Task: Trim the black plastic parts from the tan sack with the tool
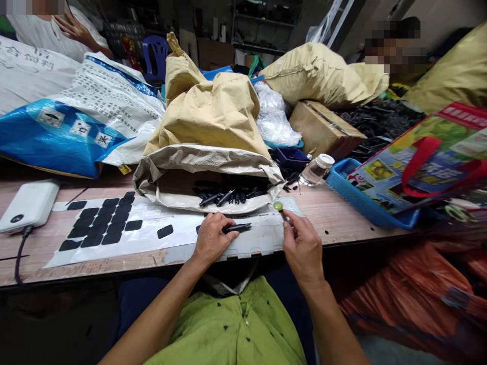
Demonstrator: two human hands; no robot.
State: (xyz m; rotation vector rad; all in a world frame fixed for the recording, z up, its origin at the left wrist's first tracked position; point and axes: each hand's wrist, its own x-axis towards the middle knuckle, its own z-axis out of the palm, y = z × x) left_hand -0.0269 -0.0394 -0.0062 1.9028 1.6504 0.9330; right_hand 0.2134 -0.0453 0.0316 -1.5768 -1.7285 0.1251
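Looking at a pretty packed workroom here. Got a long table [346, 225] running right across, with a pinkish wood-grain top, a dark front edge and a couple of small dark spots toward the right. Beyond it on the left, can spot a blue plastic chair [155, 58]. Further back, got a shelf unit [264, 20], too dim to make out much on it. Up top right, see plain greyish wall [443, 23]. Down low right, can just catch pale floor [375, 347]. Gets way gloomier toward the back, brighter over the tabletop.
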